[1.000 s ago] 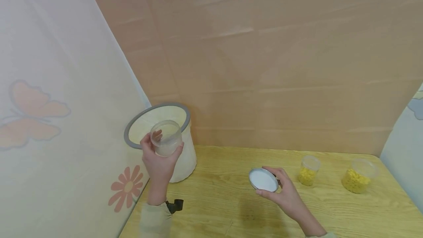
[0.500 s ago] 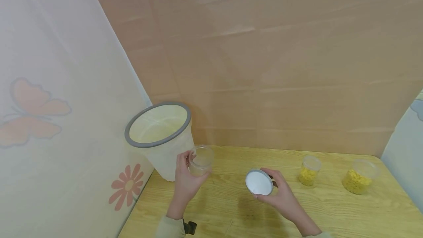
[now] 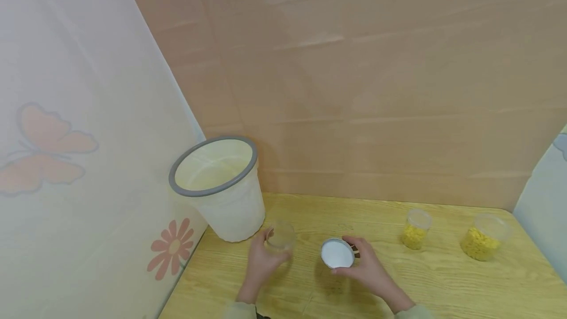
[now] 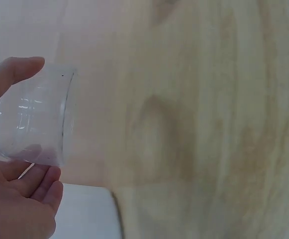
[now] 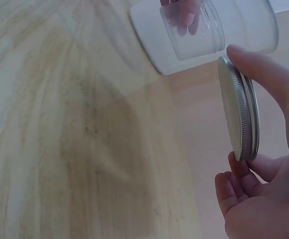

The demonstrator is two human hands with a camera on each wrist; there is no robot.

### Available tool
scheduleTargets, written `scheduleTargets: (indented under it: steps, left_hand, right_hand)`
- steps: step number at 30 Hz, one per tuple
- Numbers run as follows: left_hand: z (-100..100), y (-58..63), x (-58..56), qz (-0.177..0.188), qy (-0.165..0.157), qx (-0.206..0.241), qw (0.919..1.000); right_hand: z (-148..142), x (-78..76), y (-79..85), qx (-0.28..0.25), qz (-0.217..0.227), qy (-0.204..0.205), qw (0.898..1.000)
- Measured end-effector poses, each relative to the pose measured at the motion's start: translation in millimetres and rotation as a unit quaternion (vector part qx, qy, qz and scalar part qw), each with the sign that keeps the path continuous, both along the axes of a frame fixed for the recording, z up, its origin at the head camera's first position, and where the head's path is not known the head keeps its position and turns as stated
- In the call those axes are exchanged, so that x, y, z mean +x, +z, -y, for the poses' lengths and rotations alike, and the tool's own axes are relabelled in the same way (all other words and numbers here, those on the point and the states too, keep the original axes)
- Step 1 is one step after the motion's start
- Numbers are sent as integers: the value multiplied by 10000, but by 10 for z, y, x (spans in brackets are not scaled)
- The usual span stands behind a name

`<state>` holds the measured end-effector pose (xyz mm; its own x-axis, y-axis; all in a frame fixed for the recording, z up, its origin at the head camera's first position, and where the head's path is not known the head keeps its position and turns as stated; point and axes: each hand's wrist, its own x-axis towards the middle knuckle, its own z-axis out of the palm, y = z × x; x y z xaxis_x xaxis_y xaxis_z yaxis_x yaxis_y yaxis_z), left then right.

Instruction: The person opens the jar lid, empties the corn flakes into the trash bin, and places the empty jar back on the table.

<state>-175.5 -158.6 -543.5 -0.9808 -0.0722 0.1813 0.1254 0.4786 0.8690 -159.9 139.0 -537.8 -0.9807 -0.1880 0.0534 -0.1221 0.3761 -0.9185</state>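
My left hand [image 3: 261,262] grips a clear jar [image 3: 281,237] round its side, low over the wooden table. In the left wrist view the jar [image 4: 35,117] is see-through, with nothing in it, and sits between thumb and curled fingers. To its right, my right hand [image 3: 367,267] holds a round silver screw lid [image 3: 337,253] by its edge, the white inner face turned up toward the head camera. The lid's ridged rim [image 5: 243,114] shows in the right wrist view, pinched between thumb and fingertips. Jar and lid are apart.
A white bin [image 3: 235,215] with a grey rim stands at the back left, beside the flowered cloth wall [image 3: 110,171]. At the right of the table [image 3: 443,279] are two clear jars, a narrow one [image 3: 414,235] and a wider one [image 3: 480,245], both holding small yellow pieces.
My left hand has brought the jar from in front of the bin down and right, toward the table. My right hand has moved slightly left and down with the lid.
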Motion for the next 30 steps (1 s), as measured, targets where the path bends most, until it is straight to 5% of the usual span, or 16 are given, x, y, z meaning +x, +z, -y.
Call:
scheduleTargets:
  steps: [11, 19, 30]
  left_hand:
    - [-79, -381, -184, 422, 17, -259, 9988]
    - [-127, -439, -309, 532, -14, -145, 9985]
    - [-107, -492, -383, 540, -129, -260, 9981]
  right_hand:
    - [195, -283, -388, 851, -96, -186, 9961]
    - [313, -409, -598, 1394, -450, -211, 9890]
    - [352, -427, -656, 1714, -720, -372, 9819]
